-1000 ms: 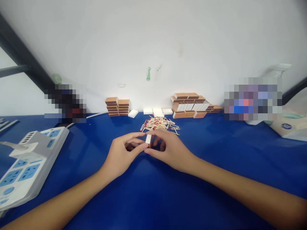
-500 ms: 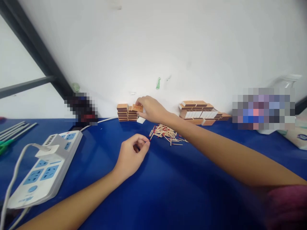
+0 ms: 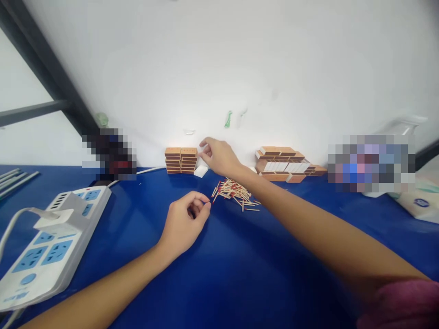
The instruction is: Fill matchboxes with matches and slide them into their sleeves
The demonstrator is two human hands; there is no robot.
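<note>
My right hand (image 3: 217, 155) is just right of a two-column stack of matchboxes (image 3: 181, 160). Its fingers are parted, with nothing between them. Below that hand, a small white box (image 3: 201, 171) lies on the table against the foot of the stack. My left hand (image 3: 188, 217) is low over the blue table, thumb and forefinger pinched together. Whether anything sits in the pinch is too small to make out. Close to its fingertips lies a loose heap of red-tipped matches (image 3: 235, 192), partly beneath my right forearm.
More matchboxes (image 3: 283, 164) are piled to the right, some showing white sides. A white power strip (image 3: 68, 251) with a plug and cable is at left, near several grey rods (image 3: 20, 183). The white wall (image 3: 219, 68) rises behind the blue table (image 3: 233, 274).
My right hand has let go of a matchbox, which now tops the stack's right column, and has drawn slightly away. My left hand stays pinched in nearly the same place; the view has shifted slightly.
</note>
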